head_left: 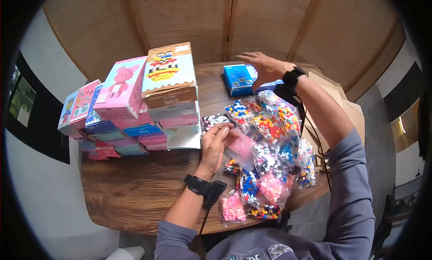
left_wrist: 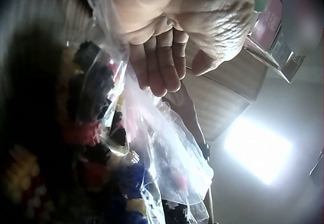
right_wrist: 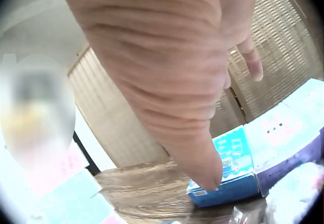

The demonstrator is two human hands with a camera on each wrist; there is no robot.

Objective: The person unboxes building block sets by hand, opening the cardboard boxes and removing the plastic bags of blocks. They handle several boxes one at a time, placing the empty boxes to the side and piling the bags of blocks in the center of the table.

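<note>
My left hand (head_left: 215,145) is at the near-left edge of a heap of clear bags, beside a translucent pink bag (head_left: 243,150). In the left wrist view, its fingers (left_wrist: 164,62) bend loosely, apart from the thumb, close to a clear plastic bag (left_wrist: 177,158). My right hand (head_left: 265,69) is raised at the table's back, fingers spread, above a blue box (head_left: 238,79). From the right wrist, the thumb overlaps the corner of that blue box (right_wrist: 233,158), and a purple-sided box (right_wrist: 288,153) stands beside it.
Stacked toy-block boxes (head_left: 171,98) fill the table's left side. Bags of coloured small bricks (head_left: 270,127) pile up at centre right, with a bag of pink bricks (head_left: 233,207) near the front edge. Flattened cardboard (head_left: 351,116) lies right; a folding screen (head_left: 270,26) stands behind.
</note>
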